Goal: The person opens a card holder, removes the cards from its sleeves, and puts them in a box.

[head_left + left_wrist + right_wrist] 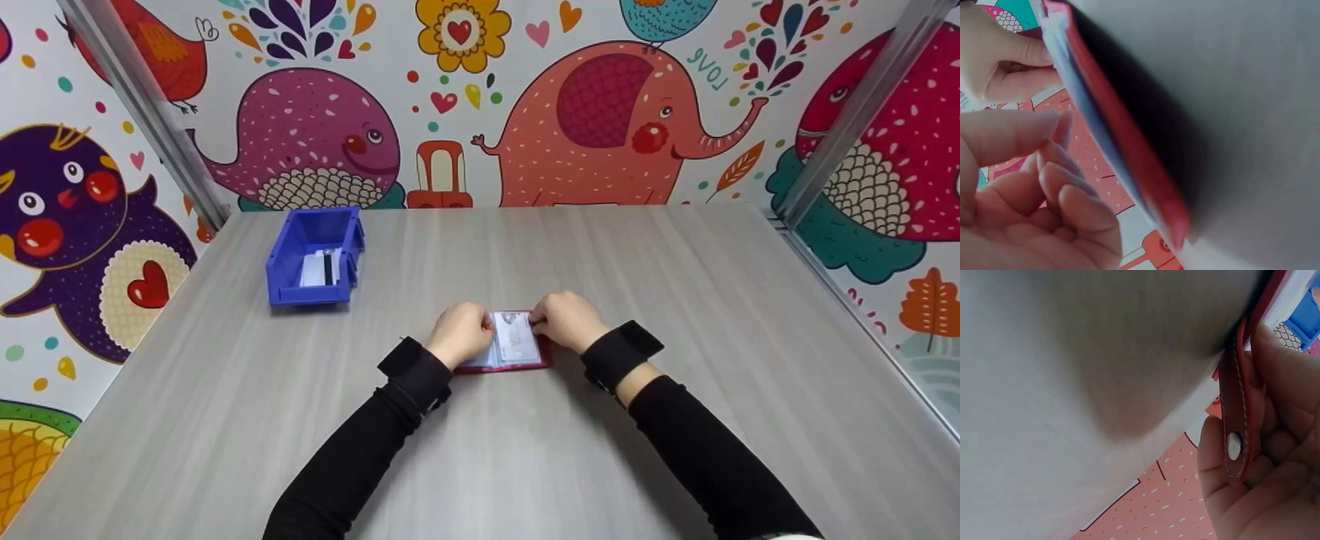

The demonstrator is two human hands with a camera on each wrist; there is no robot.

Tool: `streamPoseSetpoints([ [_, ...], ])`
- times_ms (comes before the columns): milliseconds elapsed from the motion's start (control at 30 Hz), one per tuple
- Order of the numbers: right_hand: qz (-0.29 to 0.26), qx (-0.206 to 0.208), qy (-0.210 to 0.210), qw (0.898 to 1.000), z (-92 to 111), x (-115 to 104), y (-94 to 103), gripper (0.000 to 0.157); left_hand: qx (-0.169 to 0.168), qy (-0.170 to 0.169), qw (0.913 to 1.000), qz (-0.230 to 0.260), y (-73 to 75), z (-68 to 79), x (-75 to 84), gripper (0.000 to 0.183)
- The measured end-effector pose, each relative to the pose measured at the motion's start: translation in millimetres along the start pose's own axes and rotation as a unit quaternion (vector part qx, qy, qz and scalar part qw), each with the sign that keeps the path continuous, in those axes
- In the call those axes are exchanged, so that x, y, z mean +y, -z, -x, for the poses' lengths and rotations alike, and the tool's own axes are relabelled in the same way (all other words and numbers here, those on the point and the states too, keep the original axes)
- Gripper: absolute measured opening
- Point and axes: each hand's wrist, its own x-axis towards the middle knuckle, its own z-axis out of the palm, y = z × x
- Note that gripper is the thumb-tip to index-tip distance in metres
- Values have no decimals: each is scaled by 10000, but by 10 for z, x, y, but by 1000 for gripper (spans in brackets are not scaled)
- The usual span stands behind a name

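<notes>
A red card holder lies spread on the table, its clear sleeves showing. A white printed card sits in the right-hand sleeve. My right hand pinches the holder's right edge, thumb over the sleeve side. In the right wrist view, its red strap with a silver snap hangs across the curled fingers. My left hand is over the holder's left half, near the middle fold. Its thumb and index fingertips come together beside the sleeves, with nothing visible between them; the other fingers are curled.
A blue bin with several cards inside stands at the back left of the wood-grain table. Behind the table rises a wall with cartoon animals, and metal posts frame the corners.
</notes>
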Motion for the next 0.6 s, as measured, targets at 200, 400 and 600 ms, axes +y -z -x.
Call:
streamPoseSetpoints([
  [200,-31,7,-60,10000,1,0,-3,16,48,-33,9996,-266,-24,6,22,20],
  [400,1,30,-60,10000,-7,7,-11,16,33,-63,9991,-410,-22,-2,26,35],
  [600,-31,14,-122,9999,-8,2,-20,16,-143,37,9992,-365,-3,-18,43,41],
])
